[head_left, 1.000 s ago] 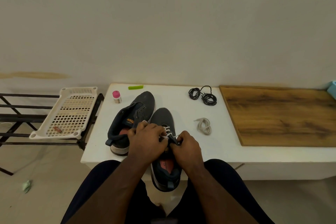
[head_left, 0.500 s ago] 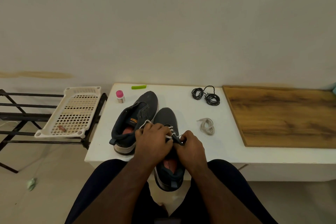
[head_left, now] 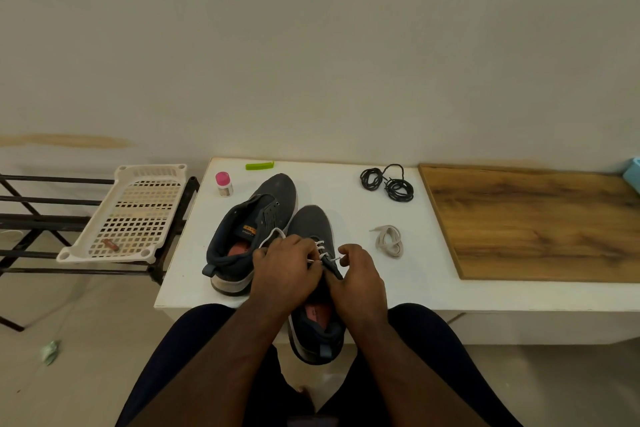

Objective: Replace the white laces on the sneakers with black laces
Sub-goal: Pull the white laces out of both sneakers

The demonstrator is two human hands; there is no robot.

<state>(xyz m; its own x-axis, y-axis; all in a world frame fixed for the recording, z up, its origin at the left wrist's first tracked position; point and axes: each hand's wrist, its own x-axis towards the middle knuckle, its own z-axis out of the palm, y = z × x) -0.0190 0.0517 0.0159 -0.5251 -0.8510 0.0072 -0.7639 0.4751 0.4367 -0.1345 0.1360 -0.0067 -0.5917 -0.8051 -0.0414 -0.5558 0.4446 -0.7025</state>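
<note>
The white desk [head_left: 194, 274] carries two dark sneakers [head_left: 256, 218] side by side, coiled black laces [head_left: 388, 182], a loose white lace [head_left: 390, 241], a pink-capped bottle [head_left: 223, 184], a green clip [head_left: 259, 165] and a wooden board [head_left: 540, 222].

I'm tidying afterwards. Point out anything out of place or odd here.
A crumpled green scrap lies on the floor left of the table. The near sneaker overhangs the table's front edge. A brownish stain marks the wall.

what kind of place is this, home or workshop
Probably a room at home: a low white table against a plain wall, a black metal rack holding a plastic basket, and tiled floor.
</note>
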